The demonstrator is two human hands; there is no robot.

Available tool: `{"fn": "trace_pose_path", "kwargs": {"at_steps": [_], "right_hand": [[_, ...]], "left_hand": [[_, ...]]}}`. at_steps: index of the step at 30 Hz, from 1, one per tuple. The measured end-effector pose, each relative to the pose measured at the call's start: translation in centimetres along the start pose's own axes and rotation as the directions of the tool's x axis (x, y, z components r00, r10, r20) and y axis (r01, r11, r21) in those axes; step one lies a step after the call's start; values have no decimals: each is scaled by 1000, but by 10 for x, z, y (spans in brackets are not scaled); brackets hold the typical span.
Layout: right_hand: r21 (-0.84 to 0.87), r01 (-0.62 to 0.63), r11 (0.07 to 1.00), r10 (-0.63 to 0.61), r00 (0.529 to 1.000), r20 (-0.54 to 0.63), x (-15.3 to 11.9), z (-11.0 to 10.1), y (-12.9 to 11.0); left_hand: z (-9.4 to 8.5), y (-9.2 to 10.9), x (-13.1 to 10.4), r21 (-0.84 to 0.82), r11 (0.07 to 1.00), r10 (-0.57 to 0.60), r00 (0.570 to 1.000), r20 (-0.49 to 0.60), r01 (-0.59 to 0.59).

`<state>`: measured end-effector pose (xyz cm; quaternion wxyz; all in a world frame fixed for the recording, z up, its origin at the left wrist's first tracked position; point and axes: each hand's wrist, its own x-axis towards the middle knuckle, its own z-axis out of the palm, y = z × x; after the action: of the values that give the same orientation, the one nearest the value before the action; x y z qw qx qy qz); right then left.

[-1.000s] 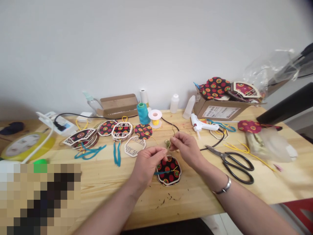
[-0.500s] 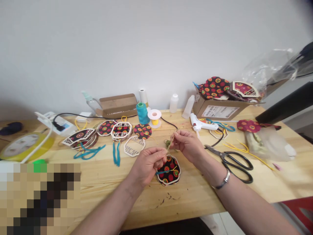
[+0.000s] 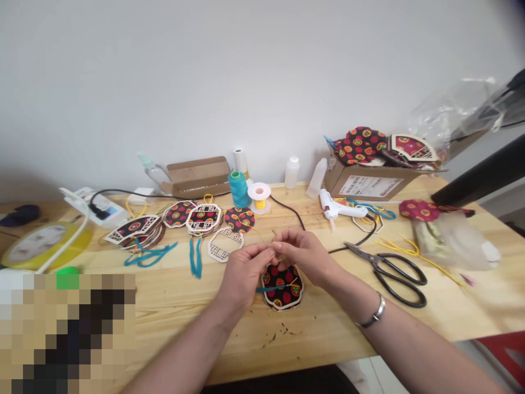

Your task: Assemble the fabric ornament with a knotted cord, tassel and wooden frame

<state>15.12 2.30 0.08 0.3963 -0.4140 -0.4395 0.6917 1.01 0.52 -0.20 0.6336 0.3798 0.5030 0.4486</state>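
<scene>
Close pinch, fingertip to fingertip

The left hand (image 3: 246, 273) and right hand (image 3: 305, 256) meet at their tips, thumb and forefinger of each pressed together on a thin cord (image 3: 274, 232) (only a short bit shows, at 12 o'clock from the pinch; the rest is hidden by fingers). Between 5 and 6 o'clock, a pale-rimmed patterned piece (image 3: 283, 300) lies on the wooden tabletop (image 3: 320, 339), partly covered by the hands, a teal strand (image 3: 267, 289) across it. A latticed frame (image 3: 220, 253) lies at 9 o'clock, near the left hand. The yellow spool (image 3: 260, 203) stands near 11 o'clock, black scissors (image 3: 374, 261) lie at 3, a white glue gun (image 3: 344, 210) at 2.
</scene>
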Motion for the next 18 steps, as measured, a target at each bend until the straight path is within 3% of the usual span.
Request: {"fn": "trace_pose_path", "kwargs": {"at_steps": [6,11,18], "right_hand": [[-132,34,991,-42,997,-58,1,1,1],[-296,116,948,-153,983,-106,2,-3,2],[-392,136,910,-196,973,-119,2,-6,-1]], "left_hand": [[2,0,1,39,999,11,1000,-1,-11],[0,-1,0,64,998,-4,1000,-14,5],[0,0,0,94,995,-31,999,13,30]]}}
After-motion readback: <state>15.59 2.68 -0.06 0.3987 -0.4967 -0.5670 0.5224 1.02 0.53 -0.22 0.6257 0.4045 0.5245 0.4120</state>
